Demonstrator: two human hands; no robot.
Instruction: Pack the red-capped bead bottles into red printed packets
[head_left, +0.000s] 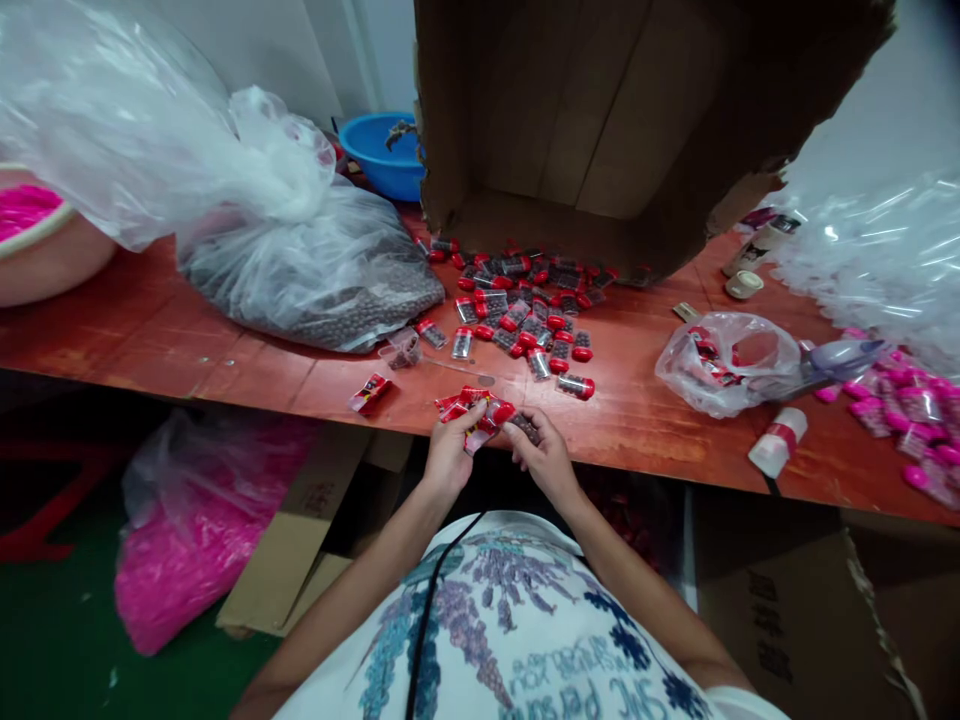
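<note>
At the near edge of the red-brown table point(150, 340), my left hand point(448, 455) is closed on a small bunch of red labels point(469, 412). Beside it, my right hand point(541, 452) pinches a small clear vial of dark beads with a red cap point(517, 420); the two hands touch over the vial. A heap of several such red-capped vials point(525, 305) lies just beyond them. One loose red label point(369, 393) rests to the left.
An open cardboard box point(622, 120) lies tipped behind the heap. A clear bag of dark beads point(315, 270) and a blue basin point(379, 150) are at the left; a small plastic bag point(724, 360) and pink-capped vials point(900, 410) at the right. Bags and cartons sit under the table.
</note>
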